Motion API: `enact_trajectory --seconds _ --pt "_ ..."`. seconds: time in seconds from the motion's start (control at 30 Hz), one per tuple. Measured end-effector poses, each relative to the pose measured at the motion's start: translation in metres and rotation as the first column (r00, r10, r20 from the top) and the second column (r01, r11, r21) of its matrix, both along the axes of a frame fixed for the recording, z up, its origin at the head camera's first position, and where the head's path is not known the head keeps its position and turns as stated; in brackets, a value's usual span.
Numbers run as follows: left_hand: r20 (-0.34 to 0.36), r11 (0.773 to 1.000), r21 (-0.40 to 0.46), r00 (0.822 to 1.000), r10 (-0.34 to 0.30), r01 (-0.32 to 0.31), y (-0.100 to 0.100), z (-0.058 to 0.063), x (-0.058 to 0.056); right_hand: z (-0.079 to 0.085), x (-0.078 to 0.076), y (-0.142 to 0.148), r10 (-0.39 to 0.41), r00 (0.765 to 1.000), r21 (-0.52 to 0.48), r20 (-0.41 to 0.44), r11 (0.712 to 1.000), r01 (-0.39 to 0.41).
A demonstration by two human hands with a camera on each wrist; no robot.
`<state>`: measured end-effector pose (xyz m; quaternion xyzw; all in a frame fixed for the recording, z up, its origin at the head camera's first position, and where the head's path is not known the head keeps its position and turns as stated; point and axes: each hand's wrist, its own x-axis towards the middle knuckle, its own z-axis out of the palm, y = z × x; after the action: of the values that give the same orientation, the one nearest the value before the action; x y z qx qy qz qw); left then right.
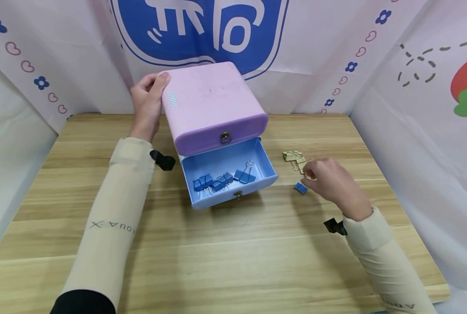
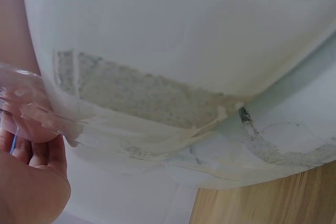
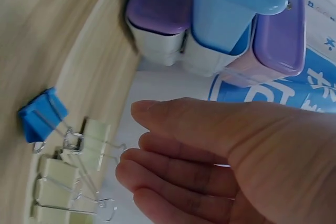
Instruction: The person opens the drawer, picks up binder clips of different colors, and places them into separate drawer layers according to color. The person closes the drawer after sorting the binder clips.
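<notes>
A small drawer cabinet (image 1: 210, 96) with a pink top and purple front stands at the table's back. My left hand (image 1: 148, 101) grips its rear left corner, thumb on top; in the left wrist view the fingers curl at its edge beside clear tape. The light-blue drawer (image 1: 266, 159) is pulled out and holds blue binder clips (image 1: 222, 181). To the right, my right hand (image 1: 333, 183) hovers by a loose blue binder clip (image 3: 43, 115) and several pale yellow binder clips (image 3: 58, 182). Its fingers are slightly bent, with nothing between them in the right wrist view.
The wooden table (image 1: 233, 261) runs back to a printed white curtain (image 1: 308, 52) right behind the cabinet. A second white cloth (image 1: 422, 144) lines the right side. Above and below the pulled-out drawer sit purple drawers, the lower one (image 3: 160, 3) closed.
</notes>
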<state>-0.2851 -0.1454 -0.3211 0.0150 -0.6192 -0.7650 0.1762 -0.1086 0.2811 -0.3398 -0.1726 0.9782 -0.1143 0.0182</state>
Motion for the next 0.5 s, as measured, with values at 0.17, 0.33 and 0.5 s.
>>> enact_trajectory --seconds 0.17,0.33,0.5 --pt "-0.002 1.0 0.0 1.0 -0.004 0.004 0.001 0.0 0.001 -0.01 -0.004 0.007 -0.029 0.999 0.018 0.034 0.999 0.029" --pt "-0.004 1.0 -0.014 1.0 -0.003 0.003 0.001 0.0 0.002 -0.02 -0.007 0.011 -0.05 0.997 0.005 0.062 0.999 0.05" --pt "0.001 1.0 -0.007 1.0 -0.008 0.008 0.0 0.0 0.002 -0.029 -0.011 0.015 -0.055 0.996 0.005 0.076 0.999 0.054"
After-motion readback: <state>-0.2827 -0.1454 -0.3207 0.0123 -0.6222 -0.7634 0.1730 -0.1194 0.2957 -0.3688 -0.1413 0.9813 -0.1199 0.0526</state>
